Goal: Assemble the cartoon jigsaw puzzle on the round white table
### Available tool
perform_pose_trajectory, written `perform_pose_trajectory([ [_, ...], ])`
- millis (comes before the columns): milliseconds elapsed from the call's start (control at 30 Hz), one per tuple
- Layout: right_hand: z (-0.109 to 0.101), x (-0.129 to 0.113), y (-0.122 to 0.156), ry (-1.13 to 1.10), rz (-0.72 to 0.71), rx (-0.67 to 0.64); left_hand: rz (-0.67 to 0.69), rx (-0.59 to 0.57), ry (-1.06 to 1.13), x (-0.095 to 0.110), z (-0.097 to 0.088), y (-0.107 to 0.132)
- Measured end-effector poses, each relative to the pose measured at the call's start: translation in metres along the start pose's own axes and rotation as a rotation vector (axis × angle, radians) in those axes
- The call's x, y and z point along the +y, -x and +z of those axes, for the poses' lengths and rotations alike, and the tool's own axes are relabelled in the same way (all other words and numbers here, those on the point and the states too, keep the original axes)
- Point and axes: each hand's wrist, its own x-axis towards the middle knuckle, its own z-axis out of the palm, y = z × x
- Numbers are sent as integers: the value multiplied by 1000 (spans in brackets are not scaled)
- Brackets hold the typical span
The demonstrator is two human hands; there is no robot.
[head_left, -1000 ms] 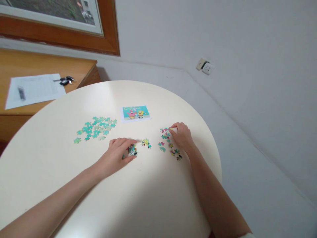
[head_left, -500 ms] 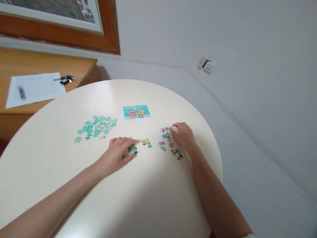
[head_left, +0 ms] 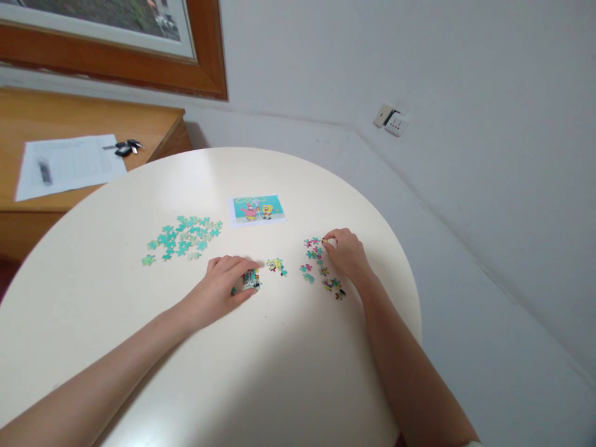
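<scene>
Jigsaw section [head_left: 250, 279], grasped by the left hand [head_left: 221, 284] before the picture card [head_left: 259, 209], is best kept flat, the right hand's [head_left: 348, 253] grip being unclear.

1. Wall [head_left: 488, 155]: pale, marked by a faint line running down toward the right.
2. Frame [head_left: 210, 69]: brown, hung at upper left, cut off by the view.
3. Switch plate [head_left: 383, 115]: beige, fixed to the wall.
4. Socket [head_left: 397, 124]: white, just beside the switch plate.
5. Desk [head_left: 97, 110]: wooden, at left.
6. Paper [head_left: 77, 162]: flat on the desk, print illegible.
7. Keys [head_left: 125, 149]: at the paper's right edge.
8. Dark object [head_left: 45, 172]: on the paper, blurred.
</scene>
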Motion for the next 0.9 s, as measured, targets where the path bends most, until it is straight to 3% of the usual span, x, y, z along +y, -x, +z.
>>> perform_pose_trajectory([
  [900,6,6,-3,-186,-20,11,-7,-15,17,4,-3,0],
])
